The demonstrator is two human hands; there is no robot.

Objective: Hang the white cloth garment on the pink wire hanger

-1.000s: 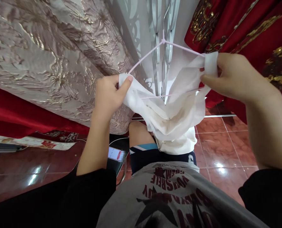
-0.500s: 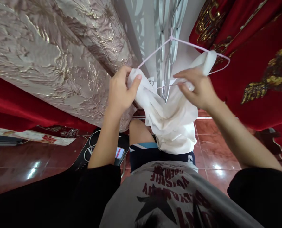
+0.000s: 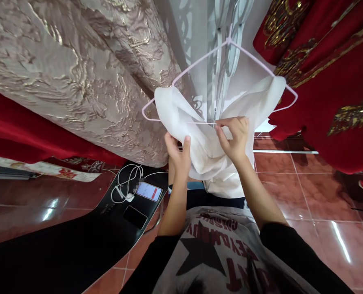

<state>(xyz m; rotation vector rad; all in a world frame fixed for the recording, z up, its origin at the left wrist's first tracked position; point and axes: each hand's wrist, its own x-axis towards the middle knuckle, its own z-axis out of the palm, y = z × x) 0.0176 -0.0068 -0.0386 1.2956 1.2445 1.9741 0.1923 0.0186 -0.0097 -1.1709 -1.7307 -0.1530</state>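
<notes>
A white garment (image 3: 169, 102) hangs by its straps or sleeve openings over both arms of a pale pink clothes hanger (image 3: 200, 61). Below the hanger's left arm, my left hand (image 3: 179, 154) grips the garment's edge, thumb in front and fingers partly hidden behind the cloth. With thumb and forefinger together, my right hand (image 3: 234, 136) pinches the hanger's thin lower bar at the middle of the neckline. Folds of the garment sag under both hands toward my lap.
Behind the hanger stands a grey metal rack (image 3: 221, 69). A shiny embossed fabric (image 3: 92, 81) hangs at left, red gold-trimmed cloth (image 3: 328, 106) at right. Beside me, a black seat (image 3: 108, 228) bears a lit phone (image 3: 149, 192), a dark phone (image 3: 135, 217) and white cables (image 3: 120, 188).
My left hand has left the garment's left shoulder and gripped lower down. My right hand has moved left and down onto the hanger's bar. The garment's left side now hangs on the hanger's left arm.
</notes>
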